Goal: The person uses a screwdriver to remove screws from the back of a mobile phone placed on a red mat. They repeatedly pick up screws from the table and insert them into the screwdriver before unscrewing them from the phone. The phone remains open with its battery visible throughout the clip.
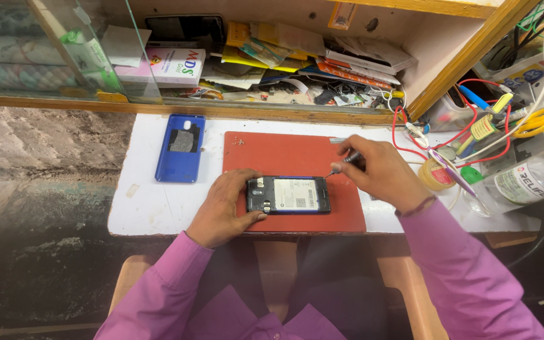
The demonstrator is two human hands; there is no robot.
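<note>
So we've got the opened phone (289, 194) lying flat on the red mat (272, 154), back cover off, innards and battery label facing up; our left hand (225, 208) clamps its near end, thumb along the lower edge, fingers wrapped over the short side; our right hand (382, 173) pinches a thin screwdriver (341, 165), tip touching the phone's far top corner. Looks light and stiff to us, but probably fragile with the board exposed; best held by the frame edges, not the middle. Beyond the left hand sits the blue back cover (181, 148) on the white table (149, 204); past the right hand, yellow scissors (539, 121), red wires (473, 135), a clear bottle (530, 179).
</note>
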